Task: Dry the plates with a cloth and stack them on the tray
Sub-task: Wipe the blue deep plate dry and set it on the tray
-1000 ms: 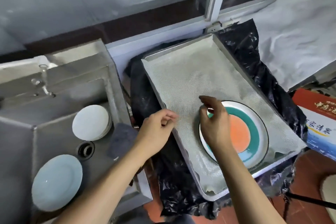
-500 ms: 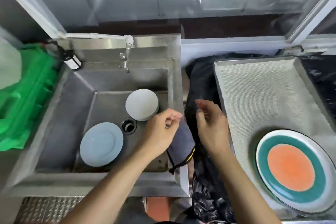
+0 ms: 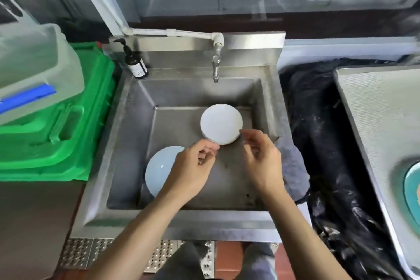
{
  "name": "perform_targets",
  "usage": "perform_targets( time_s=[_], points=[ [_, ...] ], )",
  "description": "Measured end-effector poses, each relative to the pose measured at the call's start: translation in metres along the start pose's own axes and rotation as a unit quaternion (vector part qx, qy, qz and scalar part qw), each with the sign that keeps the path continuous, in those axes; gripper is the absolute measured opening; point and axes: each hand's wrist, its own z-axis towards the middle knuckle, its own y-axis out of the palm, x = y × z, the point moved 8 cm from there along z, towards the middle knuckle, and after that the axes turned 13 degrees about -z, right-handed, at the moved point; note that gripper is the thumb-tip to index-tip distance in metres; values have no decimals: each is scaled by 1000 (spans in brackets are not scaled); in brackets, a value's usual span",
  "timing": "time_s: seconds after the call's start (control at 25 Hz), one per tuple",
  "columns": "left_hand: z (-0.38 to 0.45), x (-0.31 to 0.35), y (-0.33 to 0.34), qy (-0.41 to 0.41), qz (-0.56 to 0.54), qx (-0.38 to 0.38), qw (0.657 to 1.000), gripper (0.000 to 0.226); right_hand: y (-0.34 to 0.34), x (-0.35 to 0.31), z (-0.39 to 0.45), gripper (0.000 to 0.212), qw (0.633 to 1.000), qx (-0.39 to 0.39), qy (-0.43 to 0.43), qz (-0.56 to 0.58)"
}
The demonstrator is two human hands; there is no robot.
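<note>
Both my hands hover over the steel sink (image 3: 127, 134) and hold nothing. My left hand (image 3: 193, 168) has loosely curled fingers and partly covers a pale blue plate (image 3: 160, 167) on the sink floor. My right hand (image 3: 261, 161) reaches with relaxed fingers toward the near edge of a small stack of white plates (image 3: 221, 123) at the back of the basin. A grey cloth (image 3: 293, 166) hangs over the sink's right rim, behind my right hand. The tray (image 3: 375, 120) with a textured liner lies at the right; a teal and orange plate (image 3: 412, 186) on it is cut off by the frame edge.
A tap (image 3: 216, 61) sticks out over the basin's back. A dark soap bottle (image 3: 134, 61) stands on the back left corner. Green crates (image 3: 56, 120) and a clear bin (image 3: 29, 68) sit left. Black plastic sheet (image 3: 318, 120) lies under the tray.
My view and both hands have swung left, away from the tray with the coloured plate, to above the sink. My right hand has come near the white plates.
</note>
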Motion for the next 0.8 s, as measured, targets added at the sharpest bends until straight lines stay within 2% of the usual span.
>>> perform_targets(
  time_s=[0.2, 0.36, 0.68, 0.8],
  points=[
    [3, -45, -73, -20, 0, 18, 1000, 30, 72, -16, -19, 30, 999, -14, 28, -13],
    [6, -86, -110, -37, -7, 45, 998, 22, 119, -14, -21, 35, 997, -52, 28, -48],
    [39, -193, -149, -90, 23, 141, 986, 21, 227, 51, 11, 28, 984, -147, 63, -80],
    [55, -236, -153, -134, 54, 153, 978, 25, 265, 79, 27, 31, 979, -168, 64, -98]
  ],
)
